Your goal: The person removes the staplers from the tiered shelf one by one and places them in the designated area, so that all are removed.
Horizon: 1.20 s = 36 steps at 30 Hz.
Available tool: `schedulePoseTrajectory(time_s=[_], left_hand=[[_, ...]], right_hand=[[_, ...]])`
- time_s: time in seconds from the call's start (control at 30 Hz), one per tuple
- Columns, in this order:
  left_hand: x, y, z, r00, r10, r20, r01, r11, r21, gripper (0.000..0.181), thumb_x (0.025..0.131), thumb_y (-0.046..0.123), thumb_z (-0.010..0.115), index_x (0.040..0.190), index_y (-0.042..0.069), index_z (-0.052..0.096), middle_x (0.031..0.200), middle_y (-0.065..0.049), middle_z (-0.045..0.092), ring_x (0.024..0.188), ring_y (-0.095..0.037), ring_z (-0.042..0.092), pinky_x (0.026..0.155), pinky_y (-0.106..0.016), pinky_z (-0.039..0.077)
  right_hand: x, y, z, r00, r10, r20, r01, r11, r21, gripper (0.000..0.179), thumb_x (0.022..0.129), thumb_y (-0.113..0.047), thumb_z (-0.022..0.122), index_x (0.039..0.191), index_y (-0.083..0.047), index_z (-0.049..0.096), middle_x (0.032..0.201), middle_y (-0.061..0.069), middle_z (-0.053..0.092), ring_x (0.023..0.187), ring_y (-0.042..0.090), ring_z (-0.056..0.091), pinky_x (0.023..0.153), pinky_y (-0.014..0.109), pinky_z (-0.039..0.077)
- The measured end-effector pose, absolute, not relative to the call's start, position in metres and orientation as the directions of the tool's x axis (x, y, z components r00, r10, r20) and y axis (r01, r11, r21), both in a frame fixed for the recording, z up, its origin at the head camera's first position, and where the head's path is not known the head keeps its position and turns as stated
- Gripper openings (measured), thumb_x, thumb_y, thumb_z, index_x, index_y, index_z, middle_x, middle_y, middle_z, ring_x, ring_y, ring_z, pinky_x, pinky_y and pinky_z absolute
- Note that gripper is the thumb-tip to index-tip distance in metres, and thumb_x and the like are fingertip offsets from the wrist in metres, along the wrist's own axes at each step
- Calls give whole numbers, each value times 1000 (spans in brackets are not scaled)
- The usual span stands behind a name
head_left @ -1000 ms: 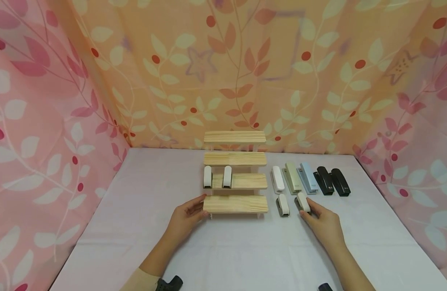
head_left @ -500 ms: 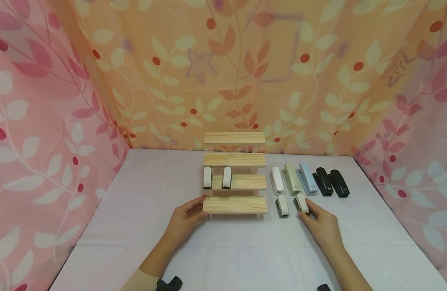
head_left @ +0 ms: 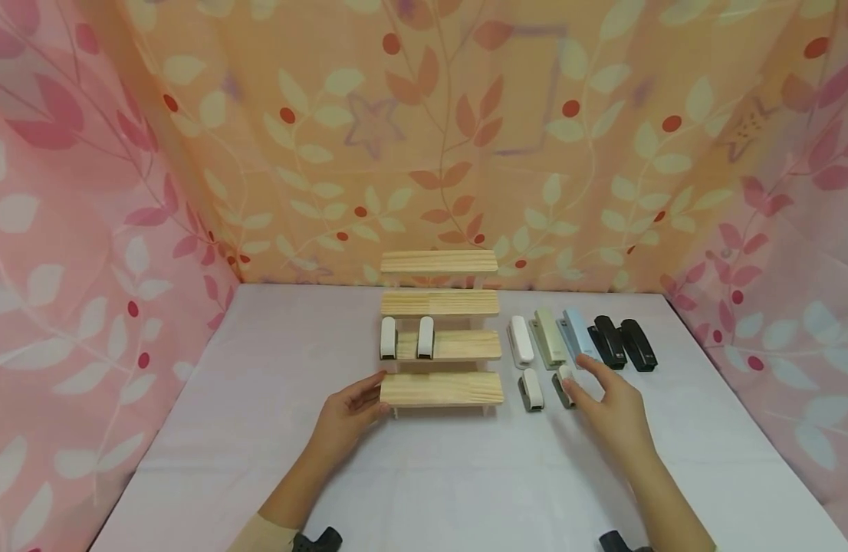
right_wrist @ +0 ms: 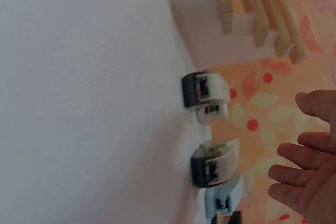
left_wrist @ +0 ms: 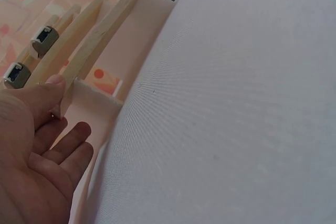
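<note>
My left hand (head_left: 350,418) holds the left end of the lowest board of a tiered wooden display shelf (head_left: 441,389). In the left wrist view its thumb lies on the board (left_wrist: 79,66) while the other fingers bend below. Just over a small white stapler (head_left: 560,389) on the table, my right hand (head_left: 617,414) has its fingers spread; the right wrist view shows that stapler (right_wrist: 214,166) apart from the hand. Another small white stapler (head_left: 531,389) lies to its left. Two small white staplers, a left one (head_left: 388,337) and a right one (head_left: 425,337), stand on the shelf's second board.
Behind the small staplers runs a row of larger ones: a white stapler (head_left: 521,341), a pale green stapler (head_left: 548,339), a light blue stapler (head_left: 576,330), then two black staplers (head_left: 638,345). Patterned curtains (head_left: 438,153) hang behind and at both sides of the white-covered table (head_left: 258,368).
My right hand has let go of the small white stapler and lifted slightly, its fingers spreading. The stapler stays on the table. My left hand keeps its hold on the shelf.
</note>
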State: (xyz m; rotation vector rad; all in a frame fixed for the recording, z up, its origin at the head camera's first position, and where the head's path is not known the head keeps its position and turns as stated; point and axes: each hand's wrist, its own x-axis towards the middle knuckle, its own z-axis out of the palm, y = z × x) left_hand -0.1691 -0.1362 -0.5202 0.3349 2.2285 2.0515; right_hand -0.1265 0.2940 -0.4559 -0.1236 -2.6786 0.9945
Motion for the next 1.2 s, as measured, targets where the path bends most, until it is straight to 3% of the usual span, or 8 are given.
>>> schedulePoseTrajectory(time_s=[0.2,0.47,0.77,1.2], left_hand=[[-168,-138,-519,-966,239,99,119,68,991,58,88,16,82,141,7,61,142,-9,63,128,-27,62,99,-24,56],[-168,-142,-518,-972,221,86,106,82,991,57,88,13,81,142,7,61,143,-8,62,129,-27,62,98,-22,56],[-168,-137,-521,-971,225,76,95,71,993,58,88,14,82,141,7,61,142,-9,63,128,-27,62,98,-23,57],[-166,-136,-518,-977,202,61,81,91,993,57,87,13,83,140,8,63,141,-5,64,126,-25,64,98,-21,56]], right_hand=[[-129,268,-410,-955,104,278,-107,755,-647,60,97,-40,72,146,-8,56,147,18,58,139,44,48,106,69,45],[-143,225,-376,-940,4,342,-241,703,-669,59,97,-39,73,146,-11,57,146,8,60,141,34,50,111,62,45],[-154,180,-366,-927,-48,371,-313,642,-700,57,94,-32,77,145,-12,58,145,5,61,142,28,50,116,56,43],[-164,128,-375,-946,-83,314,-308,537,-785,59,92,-31,79,143,-10,59,144,1,62,141,25,51,117,53,43]])
